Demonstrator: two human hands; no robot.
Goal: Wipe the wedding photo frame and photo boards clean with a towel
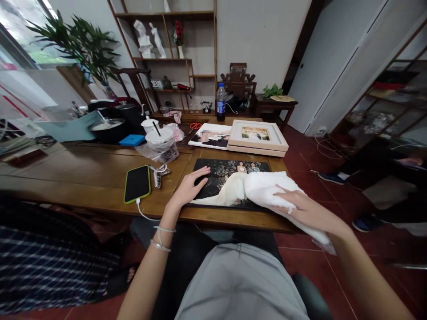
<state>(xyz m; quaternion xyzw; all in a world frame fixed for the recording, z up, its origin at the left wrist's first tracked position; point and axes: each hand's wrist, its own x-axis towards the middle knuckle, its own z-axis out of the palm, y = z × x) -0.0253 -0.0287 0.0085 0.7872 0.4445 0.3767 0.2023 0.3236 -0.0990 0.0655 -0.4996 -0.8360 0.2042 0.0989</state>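
Note:
A dark wedding photo panel [216, 182] lies flat on the wooden table [180, 160] before me; a pale gown trails across its lower half. My left hand [191, 186] rests on the panel's left edge, fingers stretched and thumb apart, holding nothing. On the panel's right end my right hand [293, 204] grips a white cloth [267, 184], fingers bent over it. The cloth covers that end of the panel and hangs past the table's front edge.
Behind the panel lie a second photo panel [210, 135] and framed photos [256, 137]. A charging phone [137, 184], bagged cup [160, 138] and cola bottle [220, 104] stand around. People sit at left [50, 266] and right [383, 178].

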